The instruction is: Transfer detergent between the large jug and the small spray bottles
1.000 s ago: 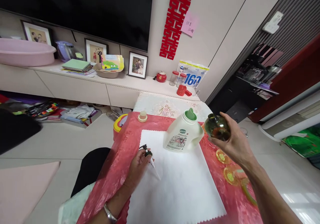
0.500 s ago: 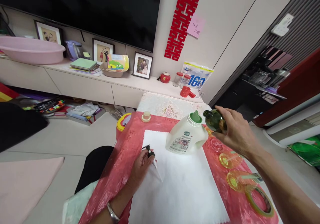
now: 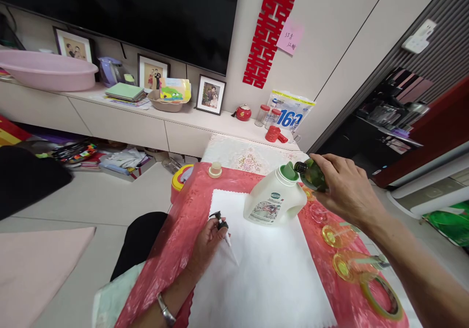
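Note:
My left hand (image 3: pixel 205 242) is closed around a black pump dispenser top (image 3: pixel 222 222), its pale dip tube slanting down over the white cloth (image 3: pixel 264 274). In my right hand (image 3: pixel 342 186) is a dark green bottle (image 3: pixel 314 175), tilted so that its neck points left. The bottle's mouth is at the opening of a large white detergent jug (image 3: pixel 271 203), close to its green spout. I cannot tell whether the two touch, nor whether liquid flows. The jug stands upright on the cloth, without a cap.
A cap (image 3: pixel 215 169) sits at the left rear of the red table cover (image 3: pixel 176 250). Along the right edge lie yellow clear bottles (image 3: pixel 344 265) and a tape roll (image 3: pixel 381 296). Behind, a low cabinet (image 3: pixel 124 125) carries picture frames, a pink basin (image 3: pixel 51 71) and jars.
My right hand has tipped the green bottle further and brought its mouth left to the jug's opening. My left hand holds the pump top almost as before.

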`<action>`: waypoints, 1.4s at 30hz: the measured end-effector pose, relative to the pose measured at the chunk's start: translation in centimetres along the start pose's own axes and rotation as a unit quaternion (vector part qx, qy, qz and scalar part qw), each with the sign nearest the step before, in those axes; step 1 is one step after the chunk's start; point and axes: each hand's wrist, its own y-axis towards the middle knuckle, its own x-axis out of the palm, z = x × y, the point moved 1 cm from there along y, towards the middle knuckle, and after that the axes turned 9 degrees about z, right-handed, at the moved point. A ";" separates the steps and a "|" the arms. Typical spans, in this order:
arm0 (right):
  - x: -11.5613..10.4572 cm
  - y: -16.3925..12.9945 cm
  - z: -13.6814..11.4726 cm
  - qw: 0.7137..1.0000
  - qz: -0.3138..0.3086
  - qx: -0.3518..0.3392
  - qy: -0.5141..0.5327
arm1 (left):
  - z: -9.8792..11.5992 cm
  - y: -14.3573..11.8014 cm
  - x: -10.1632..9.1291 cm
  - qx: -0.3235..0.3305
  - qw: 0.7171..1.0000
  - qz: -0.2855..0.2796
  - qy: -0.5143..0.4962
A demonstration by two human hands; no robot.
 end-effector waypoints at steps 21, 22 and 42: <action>-0.6 0.8 -0.6 0.993 0.004 -0.038 -0.109 | -1.1 0.5 -0.3 -0.001 1.000 -0.011 -0.002; -0.6 0.8 -0.6 0.993 0.004 -0.040 -0.113 | -1.1 0.6 -0.3 -0.001 1.000 -0.012 -0.001; -0.7 0.9 -0.9 0.987 0.013 -0.062 -0.145 | -1.2 0.6 -0.3 0.002 1.000 -0.015 0.007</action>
